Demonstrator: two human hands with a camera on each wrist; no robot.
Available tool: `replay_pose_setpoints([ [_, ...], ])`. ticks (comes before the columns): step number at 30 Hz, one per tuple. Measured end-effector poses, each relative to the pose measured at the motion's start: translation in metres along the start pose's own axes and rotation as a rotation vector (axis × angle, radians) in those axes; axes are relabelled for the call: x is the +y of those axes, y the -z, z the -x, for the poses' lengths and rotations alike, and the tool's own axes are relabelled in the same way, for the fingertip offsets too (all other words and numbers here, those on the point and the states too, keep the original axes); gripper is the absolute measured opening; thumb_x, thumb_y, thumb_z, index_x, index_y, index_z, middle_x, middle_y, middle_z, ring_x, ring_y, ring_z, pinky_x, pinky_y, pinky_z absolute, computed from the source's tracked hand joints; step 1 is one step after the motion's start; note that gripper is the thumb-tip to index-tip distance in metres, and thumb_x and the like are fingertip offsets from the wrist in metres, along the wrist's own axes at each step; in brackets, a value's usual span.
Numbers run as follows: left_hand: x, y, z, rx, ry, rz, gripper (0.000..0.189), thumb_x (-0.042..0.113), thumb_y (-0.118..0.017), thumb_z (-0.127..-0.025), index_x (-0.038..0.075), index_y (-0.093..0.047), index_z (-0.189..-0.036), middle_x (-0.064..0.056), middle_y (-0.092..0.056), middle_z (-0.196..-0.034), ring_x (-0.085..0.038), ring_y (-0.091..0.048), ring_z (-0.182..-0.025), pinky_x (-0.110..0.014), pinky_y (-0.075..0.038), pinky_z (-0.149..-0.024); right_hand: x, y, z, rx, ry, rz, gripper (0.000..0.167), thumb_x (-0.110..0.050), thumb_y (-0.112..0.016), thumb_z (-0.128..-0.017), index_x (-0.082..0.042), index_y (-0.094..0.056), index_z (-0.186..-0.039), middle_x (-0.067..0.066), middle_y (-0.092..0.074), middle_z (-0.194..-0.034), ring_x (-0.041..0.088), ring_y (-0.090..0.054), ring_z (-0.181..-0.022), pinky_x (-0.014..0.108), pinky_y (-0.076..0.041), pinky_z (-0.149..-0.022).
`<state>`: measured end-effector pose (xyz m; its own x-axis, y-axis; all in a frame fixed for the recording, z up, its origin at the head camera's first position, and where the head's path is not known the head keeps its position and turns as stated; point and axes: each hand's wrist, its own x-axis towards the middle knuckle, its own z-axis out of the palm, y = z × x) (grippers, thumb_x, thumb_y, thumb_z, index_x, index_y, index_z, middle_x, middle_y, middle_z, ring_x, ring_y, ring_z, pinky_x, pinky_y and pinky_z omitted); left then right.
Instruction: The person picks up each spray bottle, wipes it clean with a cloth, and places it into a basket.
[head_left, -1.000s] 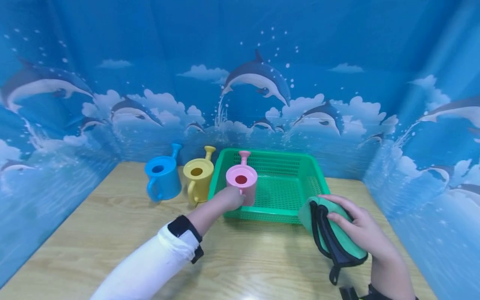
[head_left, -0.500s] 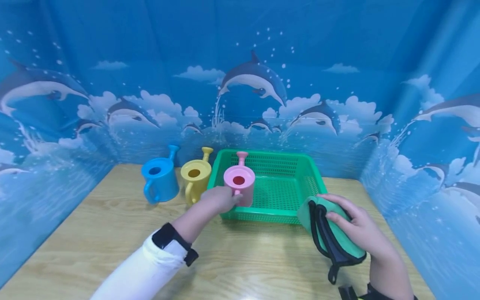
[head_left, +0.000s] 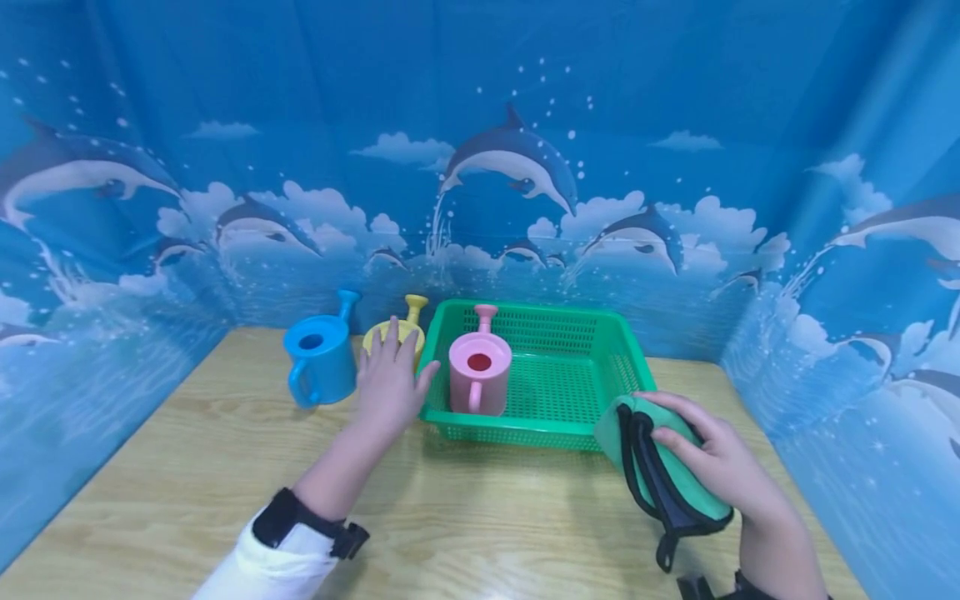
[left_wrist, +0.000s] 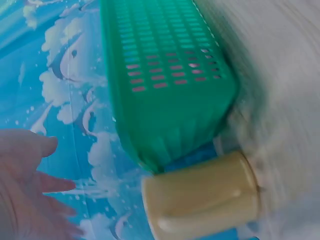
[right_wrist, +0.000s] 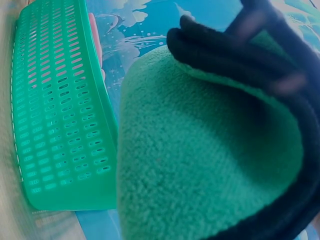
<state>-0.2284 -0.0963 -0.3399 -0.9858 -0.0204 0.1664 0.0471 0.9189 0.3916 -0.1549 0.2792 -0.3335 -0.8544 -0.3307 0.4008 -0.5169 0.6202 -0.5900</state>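
Note:
With its fingers spread, my left hand point(head_left: 387, 387) hovers over or in front of the yellow watering can point(head_left: 415, 332) and partly hides it; the left wrist view shows a gap between that hand and the can's side. A pink watering can point(head_left: 491, 392) stands upright at the left end of the green plastic basket point(head_left: 525, 423), its handle towards me. My right hand point(head_left: 723, 454) grips a folded green cloth point(head_left: 678, 483) with black edging and a hanging loop, at the basket's front right corner. The cloth point(right_wrist: 200, 140) fills much of the right wrist view.
A blue watering can point(head_left: 326, 367) stands left of the yellow one on the wooden table point(head_left: 487, 508). Behind and at both sides hangs a blue curtain point(head_left: 360, 100) printed with dolphins.
My left hand has released the pink watering can's handle and moved left to the yellow one, its fingers spreading. The pink can stays in the basket; the right hand keeps its grip.

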Motion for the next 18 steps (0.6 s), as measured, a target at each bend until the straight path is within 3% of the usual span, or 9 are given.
replay_pose_setpoints([
  [3,-0.016,-0.003,0.003,0.038,0.025,0.015,0.070,0.045,-0.050,-0.098,0.012,-0.022,-0.154,-0.017,0.007,-0.161,-0.045,0.013,-0.146,-0.066,0.001,-0.113,0.000,-0.001,0.000,0.002,0.001,0.003,0.041,-0.009,-0.057,-0.097,-0.021,-0.055,-0.135,-0.016,-0.054,-0.134,-0.019,-0.040,-0.118,0.004,-0.036,-0.090],
  [6,-0.034,-0.005,0.004,0.062,0.054,0.037,0.075,0.045,-0.047,-0.099,0.011,-0.011,-0.155,-0.019,0.018,-0.159,-0.047,0.021,-0.143,-0.070,0.005,-0.109,0.000,-0.001,0.001,-0.001,-0.004,0.001,0.040,-0.009,-0.056,-0.097,-0.021,-0.054,-0.136,-0.018,-0.053,-0.134,-0.019,-0.040,-0.118,0.004,-0.036,-0.090],
  [13,-0.074,-0.010,-0.001,0.135,0.158,0.064,0.084,0.046,-0.045,-0.100,0.015,0.012,-0.154,-0.013,0.038,-0.151,-0.048,0.025,-0.141,-0.075,0.008,-0.105,-0.001,-0.001,0.000,-0.014,-0.017,0.005,0.039,-0.011,-0.055,-0.098,-0.017,-0.054,-0.136,-0.022,-0.051,-0.135,-0.020,-0.037,-0.119,0.004,-0.036,-0.090],
  [18,-0.097,-0.011,-0.006,0.128,0.228,0.101,0.086,0.045,-0.044,-0.101,0.013,0.017,-0.152,-0.013,0.041,-0.149,-0.047,0.028,-0.138,-0.076,0.008,-0.103,-0.001,0.000,0.000,-0.023,-0.029,0.006,0.039,-0.013,-0.055,-0.098,-0.017,-0.053,-0.137,-0.020,-0.051,-0.135,-0.020,-0.037,-0.119,0.005,-0.036,-0.090],
])
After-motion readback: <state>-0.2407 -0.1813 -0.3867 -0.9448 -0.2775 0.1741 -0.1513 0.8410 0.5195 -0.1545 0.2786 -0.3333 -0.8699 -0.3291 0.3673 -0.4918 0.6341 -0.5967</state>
